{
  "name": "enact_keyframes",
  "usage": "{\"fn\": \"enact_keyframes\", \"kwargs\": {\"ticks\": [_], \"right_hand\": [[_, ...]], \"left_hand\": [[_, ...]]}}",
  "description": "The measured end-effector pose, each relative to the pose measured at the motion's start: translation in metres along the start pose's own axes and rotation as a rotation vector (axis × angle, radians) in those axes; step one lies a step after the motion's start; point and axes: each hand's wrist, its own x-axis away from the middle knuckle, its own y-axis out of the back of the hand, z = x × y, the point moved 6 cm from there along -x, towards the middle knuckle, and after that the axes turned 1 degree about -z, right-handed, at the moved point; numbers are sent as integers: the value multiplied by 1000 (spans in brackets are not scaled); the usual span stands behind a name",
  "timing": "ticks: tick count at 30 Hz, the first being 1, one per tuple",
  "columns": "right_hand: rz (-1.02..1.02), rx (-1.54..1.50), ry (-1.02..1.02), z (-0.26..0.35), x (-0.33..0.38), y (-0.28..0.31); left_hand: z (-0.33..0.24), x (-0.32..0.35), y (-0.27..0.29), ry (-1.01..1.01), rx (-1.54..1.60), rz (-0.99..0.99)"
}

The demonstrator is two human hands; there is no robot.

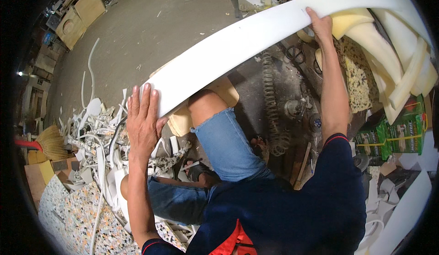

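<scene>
A long white foam strip [238, 40] stretches across the view, from above my knee at the left to the upper right, where it bends downward. My left hand [142, 120] lies against its left end, with the fingers stretched out and the thumb near the lower corner. Farther up, my right hand [321, 26] grips the strip's near edge. Its thumb presses on the top face, and its other fingers are hidden underneath. Below the strip, a pale yellow piece [180, 120] shows by my bare knee.
White foam offcuts [98, 140] and a speckled foam sheet [87, 214] cover the left side near a straw broom [51, 141]. A coiled hose [270, 104] lies on the floor. At right are cream foam pieces [375, 49] and green packages [404, 129].
</scene>
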Motion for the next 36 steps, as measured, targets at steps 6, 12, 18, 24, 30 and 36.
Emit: {"fn": "enact_keyframes", "kwargs": {"ticks": [6,12,18,24,30,36], "right_hand": [[-50,30,-80,3,-7,-6],[-107,100,-60,19,-1,-3],[-138,283,-66,9,5,-4],[-149,247,-96,7,10,-7],[-152,214,-79,8,13,-10],[-154,269,-92,-4,13,-13]], "left_hand": [[0,1,-1,13,-16,2],[-1,0,-2,-4,-54,13],[-3,-2,0,5,-5,-30],[-4,-2,1,16,3,-9],[-4,-2,0,31,-18,15],[-4,-1,-1,15,-16,-4]]}}
